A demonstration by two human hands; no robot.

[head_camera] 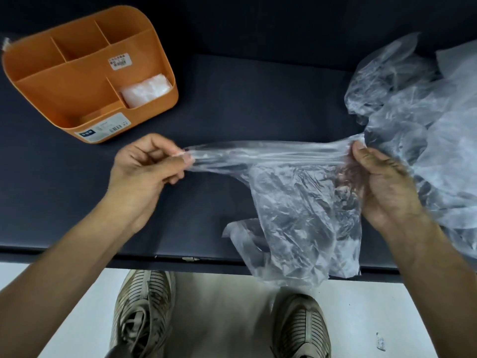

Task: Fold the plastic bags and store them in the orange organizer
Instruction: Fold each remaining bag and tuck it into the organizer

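A clear plastic bag (296,200) is stretched between my two hands above the dark table. My left hand (147,164) pinches its left end between thumb and fingers. My right hand (382,182) grips the bag's right side, fingers curled into the plastic. The bag's lower part hangs down past the table's front edge. The orange organizer (64,81) stands at the back left, with several compartments. A folded clear bag (145,90) lies in its front right compartment.
A loose pile of clear plastic bags (426,107) covers the right side of the dark table (245,99). The table's front edge (180,259) runs just below my forearms. My shoes show on the pale floor underneath.
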